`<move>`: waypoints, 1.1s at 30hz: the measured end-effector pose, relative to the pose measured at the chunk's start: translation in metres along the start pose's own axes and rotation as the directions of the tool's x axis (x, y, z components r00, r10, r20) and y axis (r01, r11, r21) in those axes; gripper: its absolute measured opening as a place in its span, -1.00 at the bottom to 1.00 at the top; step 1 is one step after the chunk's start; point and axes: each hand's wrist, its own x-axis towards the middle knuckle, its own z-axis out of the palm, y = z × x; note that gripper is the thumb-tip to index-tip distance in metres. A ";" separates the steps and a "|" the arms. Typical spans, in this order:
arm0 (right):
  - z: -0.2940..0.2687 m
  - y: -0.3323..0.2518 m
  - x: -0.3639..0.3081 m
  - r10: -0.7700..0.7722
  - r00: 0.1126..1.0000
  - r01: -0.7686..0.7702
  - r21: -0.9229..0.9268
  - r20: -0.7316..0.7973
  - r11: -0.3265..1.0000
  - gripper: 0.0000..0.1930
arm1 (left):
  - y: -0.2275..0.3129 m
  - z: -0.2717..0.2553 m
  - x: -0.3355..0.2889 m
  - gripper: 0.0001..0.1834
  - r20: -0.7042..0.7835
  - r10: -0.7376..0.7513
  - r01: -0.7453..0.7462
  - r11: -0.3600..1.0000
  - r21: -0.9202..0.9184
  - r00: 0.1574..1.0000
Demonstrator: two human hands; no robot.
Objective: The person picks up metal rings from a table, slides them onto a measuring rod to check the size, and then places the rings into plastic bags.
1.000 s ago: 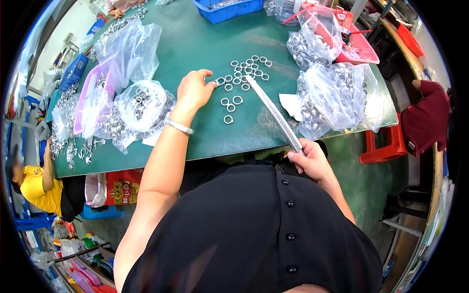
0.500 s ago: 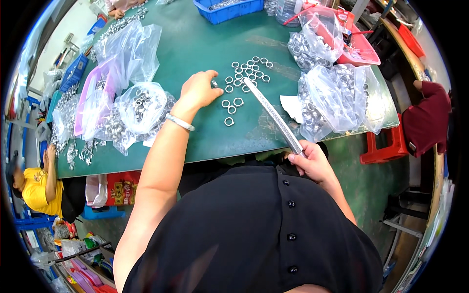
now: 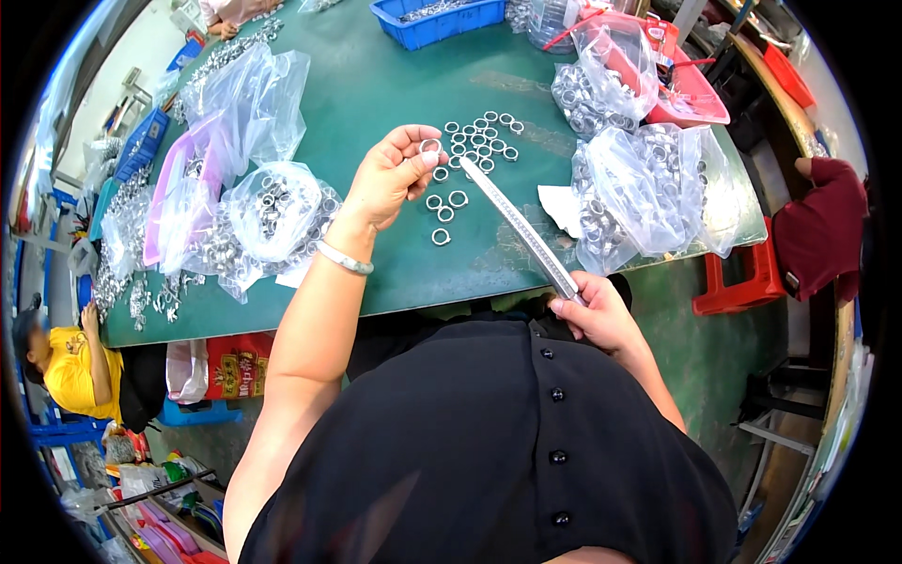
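My left hand (image 3: 387, 179) is closed, with a silver ring (image 3: 430, 146) pinched between thumb and fingertips just above the table. My right hand (image 3: 601, 312) is wrapped round the thick end of a long, tapered metal ring mandrel (image 3: 522, 228) with marks along its length. The mandrel points up and to the left, its thin tip near the held ring but apart from it. Past the tip, several loose silver rings (image 3: 481, 139) lie in a cluster on the green table (image 3: 376, 85). A few more rings (image 3: 445, 212) lie nearer to me.
Clear bags of rings stand at left (image 3: 272, 211) and right (image 3: 639, 193). A lilac tray (image 3: 214, 141) is at left, a blue bin (image 3: 442, 23) at the far edge, a pink basin (image 3: 700, 94) at far right. A person in yellow (image 3: 80, 371) sits at left; a red stool (image 3: 742, 282) stands at right.
My left hand has turned and lifted the ring, which now shows upright at its fingertips. The mandrel's tip has shifted slightly left toward it.
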 end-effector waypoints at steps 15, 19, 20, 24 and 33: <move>0.008 -0.008 -0.002 -0.016 0.999 0.017 -0.021 0.048 1.000 -0.87 | -0.014 0.041 -0.022 -0.76 0.140 -0.026 0.078 0.922 -0.380 0.990; 0.014 -0.011 0.006 -0.060 0.996 0.062 -0.021 0.065 0.998 -0.88 | -0.029 0.061 -0.036 -0.75 0.220 -0.126 0.200 0.913 -0.355 0.967; 0.016 -0.011 0.008 -0.074 0.994 0.075 -0.021 0.077 0.997 -0.88 | -0.030 0.065 -0.039 -0.74 0.231 -0.140 0.221 0.900 -0.375 0.963; 0.018 -0.013 0.009 -0.073 0.995 0.074 -0.016 0.072 0.997 -0.88 | -0.033 0.066 -0.041 -0.73 0.216 -0.149 0.220 0.907 -0.358 0.965; 0.020 -0.010 0.009 -0.070 0.993 0.071 -0.009 0.094 0.997 -0.87 | -0.033 0.062 -0.047 -0.70 0.212 -0.161 0.231 0.902 -0.366 0.964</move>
